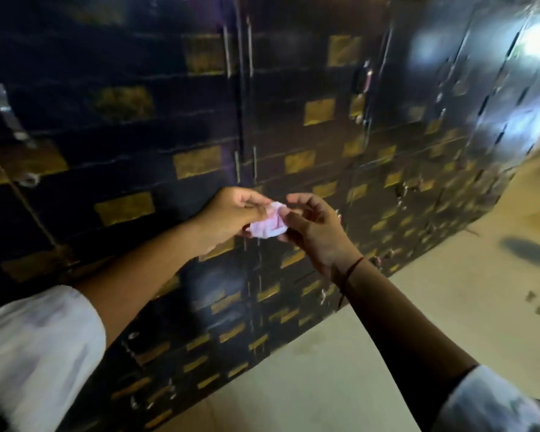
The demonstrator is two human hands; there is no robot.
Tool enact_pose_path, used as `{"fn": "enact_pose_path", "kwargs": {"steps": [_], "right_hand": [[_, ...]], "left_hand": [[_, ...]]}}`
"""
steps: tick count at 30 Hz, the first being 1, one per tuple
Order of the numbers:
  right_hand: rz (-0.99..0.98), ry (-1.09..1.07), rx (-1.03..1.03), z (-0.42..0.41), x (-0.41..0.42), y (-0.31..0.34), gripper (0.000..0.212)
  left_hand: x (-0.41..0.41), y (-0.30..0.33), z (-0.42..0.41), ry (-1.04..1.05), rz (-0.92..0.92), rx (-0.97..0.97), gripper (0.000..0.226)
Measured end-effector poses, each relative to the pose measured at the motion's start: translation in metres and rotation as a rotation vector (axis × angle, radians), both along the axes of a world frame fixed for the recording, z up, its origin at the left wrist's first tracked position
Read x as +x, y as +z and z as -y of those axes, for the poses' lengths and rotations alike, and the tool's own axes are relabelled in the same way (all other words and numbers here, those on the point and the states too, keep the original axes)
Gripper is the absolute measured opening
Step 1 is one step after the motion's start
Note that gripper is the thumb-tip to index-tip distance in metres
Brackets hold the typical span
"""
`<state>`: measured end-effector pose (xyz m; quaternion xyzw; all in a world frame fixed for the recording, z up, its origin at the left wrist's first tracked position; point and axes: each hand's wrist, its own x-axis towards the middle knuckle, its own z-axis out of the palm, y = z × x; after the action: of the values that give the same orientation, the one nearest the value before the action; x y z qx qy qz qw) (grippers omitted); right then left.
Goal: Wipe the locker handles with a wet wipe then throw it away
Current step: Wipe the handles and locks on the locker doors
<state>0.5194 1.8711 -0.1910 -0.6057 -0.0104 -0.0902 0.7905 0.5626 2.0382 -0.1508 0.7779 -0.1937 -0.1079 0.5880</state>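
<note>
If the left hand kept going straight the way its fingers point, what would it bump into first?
Probably the right hand. The left hand points rightward, and both hold the crumpled wipe between them, so little else lies between.

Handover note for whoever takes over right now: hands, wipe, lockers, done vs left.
Left hand: pinches the left side of the wet wipe.
Right hand: fingers curled on the wipe's right side.
The wipe is bunched between both hands, in front of the dark lockers, touching no locker handle.
Done: wipe is in hand; whether any handle has been wiped cannot be told from this blurred view.
Left: wipe the handles, then bin the wipe. No bin in view.
</note>
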Motion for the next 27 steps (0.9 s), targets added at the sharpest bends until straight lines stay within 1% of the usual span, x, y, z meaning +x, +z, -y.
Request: {"fn": "enact_pose_path", "kwargs": {"steps": [2,4,8,10,11,12,14,15,16,18,20,22,23,25,26,27], "right_hand": [[0.01,0.071,0.083,0.03,0.013,0.022,0.022],[0.047,0.137,0.12,0.059,0.034,0.047,0.022],[0.146,0.089,0.15,0.116,0.068,0.093,0.01],[0.162,0.13,0.157,0.156,0.088,0.103,0.007],[0.158,0.175,0.142,0.173,0.094,0.108,0.005],[0.156,0.242,0.132,0.194,0.104,0.111,0.011],[0.148,0.314,0.093,0.231,0.118,0.122,0.033],[0.145,0.291,0.075,0.247,0.122,0.127,0.034],[0.136,0.24,0.071,0.262,0.126,0.13,0.031],[0.126,0.161,0.074,0.291,0.138,0.143,0.026],[0.146,0.131,0.081,0.314,0.154,0.16,0.022],[0.168,0.119,0.08,0.328,0.17,0.179,0.021],[0.175,0.112,0.078,0.334,0.178,0.188,0.021],[0.22,0.06,0.042,0.343,0.197,0.202,0.022],[0.277,-0.013,-0.033,0.346,0.206,0.207,0.02],[0.375,-0.12,-0.153,0.348,0.216,0.212,0.017]], "left_hand": [[0.007,0.022,0.024,0.009,0.017,0.0,0.004],[0.017,0.048,0.052,0.066,0.028,-0.04,0.004],[0.032,0.09,0.12,0.123,0.044,-0.142,0.011],[0.041,0.097,0.163,0.162,0.075,-0.196,0.006],[0.046,0.1,0.183,0.195,0.108,-0.227,0.007],[0.053,0.101,0.206,0.238,0.151,-0.254,0.012],[0.066,0.108,0.248,0.312,0.177,-0.303,0.019],[0.072,0.113,0.265,0.318,0.161,-0.322,0.025],[0.077,0.117,0.278,0.305,0.146,-0.321,0.032],[0.091,0.131,0.303,0.277,0.13,-0.266,0.04],[0.102,0.15,0.319,0.241,0.112,-0.203,0.031],[0.113,0.169,0.328,0.187,0.101,-0.197,0.021],[0.12,0.176,0.331,0.168,0.098,-0.215,0.023],[0.136,0.19,0.336,0.16,0.097,-0.247,0.038],[0.144,0.195,0.338,0.17,0.094,-0.257,0.046],[0.153,0.2,0.34,0.187,0.101,-0.26,0.052]]}}
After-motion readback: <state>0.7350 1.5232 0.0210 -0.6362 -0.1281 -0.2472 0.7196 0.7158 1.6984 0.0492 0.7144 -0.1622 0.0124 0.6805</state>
